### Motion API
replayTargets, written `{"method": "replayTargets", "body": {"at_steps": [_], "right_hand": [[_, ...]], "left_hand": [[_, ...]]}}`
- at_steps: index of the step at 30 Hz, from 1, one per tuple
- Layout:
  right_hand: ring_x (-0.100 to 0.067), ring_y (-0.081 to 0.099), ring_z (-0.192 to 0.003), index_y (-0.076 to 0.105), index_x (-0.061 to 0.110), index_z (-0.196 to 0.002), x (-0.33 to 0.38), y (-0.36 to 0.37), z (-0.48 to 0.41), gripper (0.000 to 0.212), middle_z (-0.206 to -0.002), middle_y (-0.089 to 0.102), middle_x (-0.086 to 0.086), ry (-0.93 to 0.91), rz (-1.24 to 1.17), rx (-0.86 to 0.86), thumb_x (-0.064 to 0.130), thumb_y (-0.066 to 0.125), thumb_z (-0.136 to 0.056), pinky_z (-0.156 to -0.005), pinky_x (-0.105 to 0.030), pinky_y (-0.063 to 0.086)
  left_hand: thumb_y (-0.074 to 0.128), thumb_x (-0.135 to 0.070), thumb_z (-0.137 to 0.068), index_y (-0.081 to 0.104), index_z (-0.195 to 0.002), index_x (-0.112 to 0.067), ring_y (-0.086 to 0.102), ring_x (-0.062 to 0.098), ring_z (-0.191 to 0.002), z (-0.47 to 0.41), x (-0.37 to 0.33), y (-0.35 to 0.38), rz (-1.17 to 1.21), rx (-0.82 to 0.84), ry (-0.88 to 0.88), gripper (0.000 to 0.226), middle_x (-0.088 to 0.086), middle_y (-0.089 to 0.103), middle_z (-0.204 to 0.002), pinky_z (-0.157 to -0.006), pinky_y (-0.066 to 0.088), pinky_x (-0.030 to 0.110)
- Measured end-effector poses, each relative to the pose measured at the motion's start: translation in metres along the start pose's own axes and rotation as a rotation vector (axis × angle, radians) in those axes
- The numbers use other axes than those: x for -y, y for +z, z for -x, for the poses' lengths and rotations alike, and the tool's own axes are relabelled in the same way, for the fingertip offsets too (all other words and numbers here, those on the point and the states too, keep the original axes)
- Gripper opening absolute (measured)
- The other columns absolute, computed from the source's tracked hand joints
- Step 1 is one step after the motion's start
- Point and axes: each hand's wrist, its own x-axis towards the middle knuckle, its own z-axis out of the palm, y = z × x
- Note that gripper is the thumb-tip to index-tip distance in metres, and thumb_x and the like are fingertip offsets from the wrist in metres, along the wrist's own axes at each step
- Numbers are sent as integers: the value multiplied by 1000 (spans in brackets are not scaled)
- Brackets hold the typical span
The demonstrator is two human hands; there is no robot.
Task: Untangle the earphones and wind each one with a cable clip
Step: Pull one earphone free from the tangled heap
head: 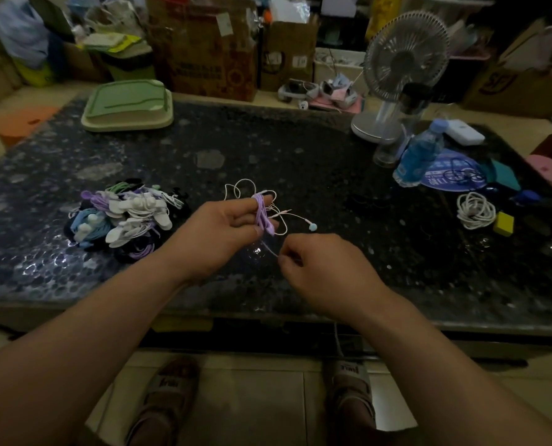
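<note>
Our right hand (321,272) pinches one end of the purple earphone cable (262,217). Its coil wraps our left hand (223,228), fingers curled around it.

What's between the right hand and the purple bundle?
Head view: a thin purple cable strand runs from the bundle in the left hand to the right hand's pinch.

Bare forearms (91,342), 2 lettered strap sandals (163,400)

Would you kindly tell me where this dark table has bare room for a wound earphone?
Bare: the centre between the green lidded tray, the white fan's base and your left hand; also between your right hand and the coiled white cable. Crowded: around the pile of wound earphones and the blue bottle.
</note>
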Motion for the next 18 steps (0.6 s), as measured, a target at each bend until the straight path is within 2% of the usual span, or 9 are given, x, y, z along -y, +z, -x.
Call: {"method": "replayTargets", "body": {"at_steps": [3,5,7,10,11,13,14,16,18], "right_hand": [[-19,65,-82,65,29,-95,-1,1,0,19,-87,68,7,-4,38,-23,42,53,-101,-77,-41,57],[-17,65,-81,66,30,-95,-3,0,-1,19,-86,68,9,-26,6,-51,43,54,-100,-77,-41,56],[-10,64,-78,69,31,-96,-4,-1,-1,17,-83,69,11,-63,-108,-56,43,57,-99,-75,-39,56],[-5,64,-74,73,30,-92,-6,-6,-2,11,-79,69,12,-99,-296,-56,37,67,-96,-70,-34,55],[-4,64,-73,74,29,-89,-8,-9,-3,9,-77,69,12,-94,-345,-60,34,70,-94,-68,-30,53],[-1,61,-67,76,26,-84,-11,-15,-4,9,-73,67,12,-88,-429,-54,27,74,-92,-62,-21,48],[0,59,-65,76,25,-83,-13,-17,-4,9,-70,66,14,-91,-450,-46,25,75,-92,-60,-19,46],[0,59,-64,77,24,-84,-15,-19,-4,9,-70,67,15,-105,-472,-19,25,75,-93,-59,-17,46],[-4,63,-69,77,24,-87,-15,-17,-3,8,-76,70,10,-124,-471,20,27,75,-94,-63,-19,49]], "left_hand": [[65,1,-97,68,-129,-24,68,2,-118,-3,3,-4,27,-12,3,41,-11,76,-121,-110,47,22],[66,-2,-97,74,-123,-22,68,0,-116,-3,7,-7,-57,-4,11,34,-14,75,-120,-111,48,26],[67,-7,-97,76,-119,-29,68,1,-111,-3,11,-6,-173,19,44,32,-13,76,-114,-109,50,32],[65,1,-97,73,-128,-25,68,-4,-93,0,9,-1,-230,118,59,41,-17,78,-103,-88,54,18],[64,3,-97,72,-131,-22,70,1,-97,1,9,-2,-214,169,53,43,-16,78,-106,-89,54,18],[63,2,-97,72,-132,-24,71,23,-116,1,9,-3,-178,241,45,43,-8,78,-116,-104,54,35],[63,-1,-98,73,-130,-25,68,25,-120,1,8,-3,-159,256,45,41,-7,78,-118,-107,51,38],[61,-4,-102,73,-129,-20,69,6,-115,1,6,-1,-158,232,49,34,-12,77,-117,-99,51,20],[62,-9,-103,72,-130,-19,69,1,-112,1,7,6,-191,190,62,31,-14,77,-116,-94,52,18]]}}
